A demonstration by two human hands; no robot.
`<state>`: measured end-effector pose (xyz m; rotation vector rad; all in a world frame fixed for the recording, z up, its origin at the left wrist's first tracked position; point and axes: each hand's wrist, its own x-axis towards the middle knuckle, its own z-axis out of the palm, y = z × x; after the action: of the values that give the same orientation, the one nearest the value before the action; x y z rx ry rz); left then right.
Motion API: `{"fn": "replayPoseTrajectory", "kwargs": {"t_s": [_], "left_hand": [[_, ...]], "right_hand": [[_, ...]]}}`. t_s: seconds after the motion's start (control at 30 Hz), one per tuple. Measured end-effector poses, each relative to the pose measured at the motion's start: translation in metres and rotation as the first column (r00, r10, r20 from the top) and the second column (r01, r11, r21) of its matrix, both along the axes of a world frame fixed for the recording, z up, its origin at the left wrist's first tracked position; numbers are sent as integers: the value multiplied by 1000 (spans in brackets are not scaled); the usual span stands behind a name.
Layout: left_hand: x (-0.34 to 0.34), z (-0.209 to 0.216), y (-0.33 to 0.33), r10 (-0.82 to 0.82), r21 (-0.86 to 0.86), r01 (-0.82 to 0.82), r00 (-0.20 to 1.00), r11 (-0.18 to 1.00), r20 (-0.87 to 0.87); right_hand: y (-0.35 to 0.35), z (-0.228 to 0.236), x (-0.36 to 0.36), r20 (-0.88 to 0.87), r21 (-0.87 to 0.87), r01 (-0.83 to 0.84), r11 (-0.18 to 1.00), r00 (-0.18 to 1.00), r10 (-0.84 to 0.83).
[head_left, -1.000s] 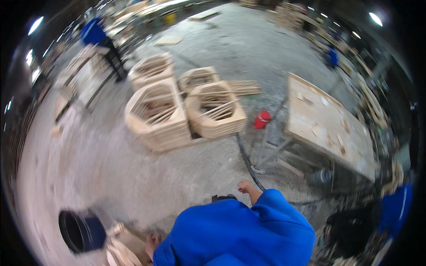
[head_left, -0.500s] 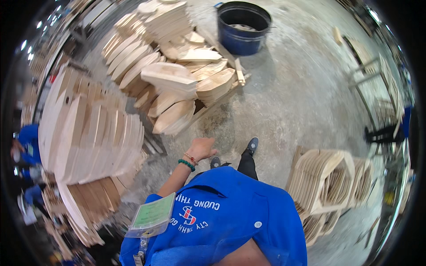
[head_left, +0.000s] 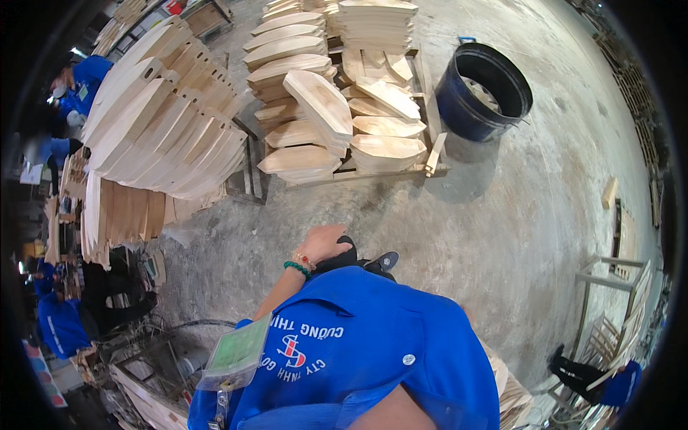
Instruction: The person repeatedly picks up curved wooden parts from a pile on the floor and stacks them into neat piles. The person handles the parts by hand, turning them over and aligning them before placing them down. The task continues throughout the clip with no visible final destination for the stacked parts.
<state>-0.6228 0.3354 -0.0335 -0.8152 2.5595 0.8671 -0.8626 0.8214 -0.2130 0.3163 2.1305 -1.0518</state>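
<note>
My left hand (head_left: 324,244) hangs low in front of my body, just above my dark trouser leg and shoe. Its fingers are loosely apart, with nothing seen in them. Green and reddish bead bracelets (head_left: 298,266) circle that wrist. My right hand is out of view, behind the blue jacket (head_left: 373,322). Ahead of me on the floor stands a wooden pallet (head_left: 373,175) loaded with stacks of pale shaped wooden boards (head_left: 304,158). One thick bundle of boards (head_left: 322,107) lies slanted across them. My left hand touches none of this wood.
A large stack of curved wooden panels (head_left: 158,129) rises at left on a metal stand (head_left: 252,168). Right of the pallet is a dark blue tub (head_left: 476,107). A metal frame (head_left: 609,279) stands at far right. Co-workers in blue (head_left: 64,322) are at both sides.
My view has swung toward the right, and the pallet, tub and panel stack now sit differently in it. The wooden frames at right have mostly slipped behind my jacket. My left hand stays low.
</note>
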Motion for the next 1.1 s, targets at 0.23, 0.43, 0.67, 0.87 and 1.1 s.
{"fn": "replayPoseTrajectory", "kwargs": {"t_s": [0.23, 0.43, 0.67, 0.87, 1.1], "left_hand": [[-2, -13, -26, 281, 33, -282, 959, 959, 46], [-41, -35, -87, 559, 197, -527, 807, 827, -190], [-110, -65, -203, 748, 254, -719, 535, 647, -393], [-167, -82, -299, 864, 466, -758, 252, 456, -436], [-195, -104, -317, 925, 491, -821, 110, 291, -363]], "right_hand": [[-214, -2, -132, 100, -241, 12, 971, 995, 13], [-411, 26, -93, 219, -473, -307, 826, 867, 448], [-552, 44, -67, 363, -555, -303, 775, 750, 553], [-650, 35, -86, 361, -572, -293, 767, 749, 555], [-728, -1, -86, 363, -536, -320, 781, 748, 556]]}}
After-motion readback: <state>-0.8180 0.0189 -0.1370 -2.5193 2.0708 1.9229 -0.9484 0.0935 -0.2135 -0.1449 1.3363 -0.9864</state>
